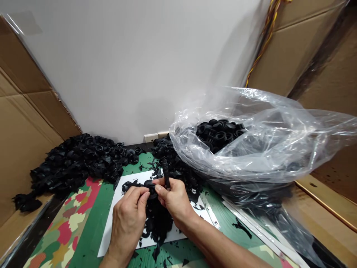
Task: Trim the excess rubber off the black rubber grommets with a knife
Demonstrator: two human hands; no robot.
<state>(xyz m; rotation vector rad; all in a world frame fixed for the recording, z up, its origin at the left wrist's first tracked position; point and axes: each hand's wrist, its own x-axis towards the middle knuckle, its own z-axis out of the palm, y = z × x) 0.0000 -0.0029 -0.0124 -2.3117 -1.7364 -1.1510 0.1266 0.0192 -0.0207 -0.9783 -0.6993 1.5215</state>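
Observation:
My left hand [130, 208] pinches the edge of a black round rubber part [150, 188] between thumb and fingers. My right hand [175, 197] grips the same part from the other side, its thumb on the near edge. A slim black tool handle [166, 171] sticks up out of my right hand; its working end is hidden. Under both hands, black rubber scraps [158, 219] lie heaped on a white sheet [111, 230].
On the left, a big pile of black rubber pieces [83, 156] leans toward a cardboard panel [25, 100]. At right, a clear plastic bag [267, 156] holds ribbed black rubber parts [217, 134]. Scraps litter the green tabletop [89, 230]. A pale wall [134, 67] rises behind.

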